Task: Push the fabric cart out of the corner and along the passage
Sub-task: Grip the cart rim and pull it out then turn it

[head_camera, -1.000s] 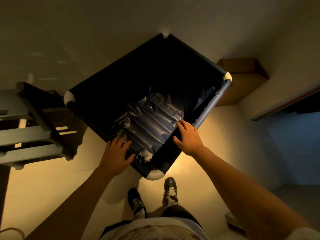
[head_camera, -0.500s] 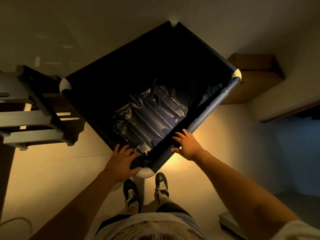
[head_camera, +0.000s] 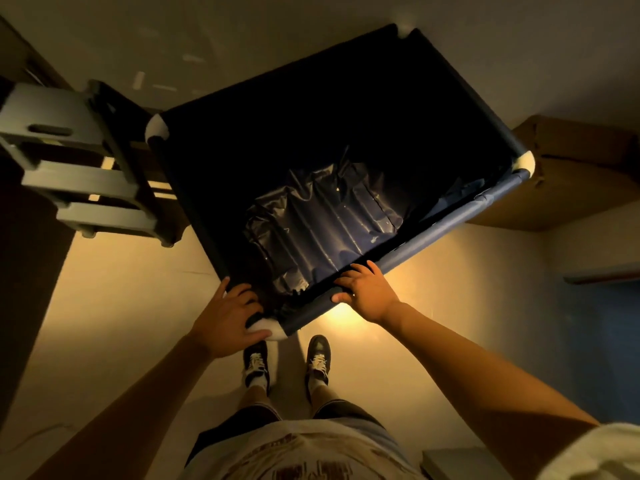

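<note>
Gripping the fabric cart (head_camera: pixel 346 140) at its nearest corner, the person is standing just behind it with both arms reaching forward. The left hand (head_camera: pixel 228 317) is lying over the rim on the left side of the white corner cap (head_camera: pixel 268 330), its fingers curling over the dark edge and its thumb running beneath the cap. The right hand (head_camera: pixel 365 294) is wrapping the blue padded rail (head_camera: pixel 450 223) on the right side of that same corner, fingers hooking over the top into the cart and thumb pressing on the outer face. So the cart is lying ahead of both hands, its body spreading away from the grip toward the wall (head_camera: pixel 311 29), with only the near corner between the two palms. Inside, a crumpled dark liner (head_camera: pixel 322 223) is lying on the bottom. The person's shoes (head_camera: pixel 287 362) are standing on the pale floor (head_camera: pixel 121 306) just below the held corner. A grey step stool (head_camera: pixel 79 174) is sitting just beside the cart's left corner, and a brown cardboard box (head_camera: pixel 571 174) is sitting just beside its right corner.
</note>
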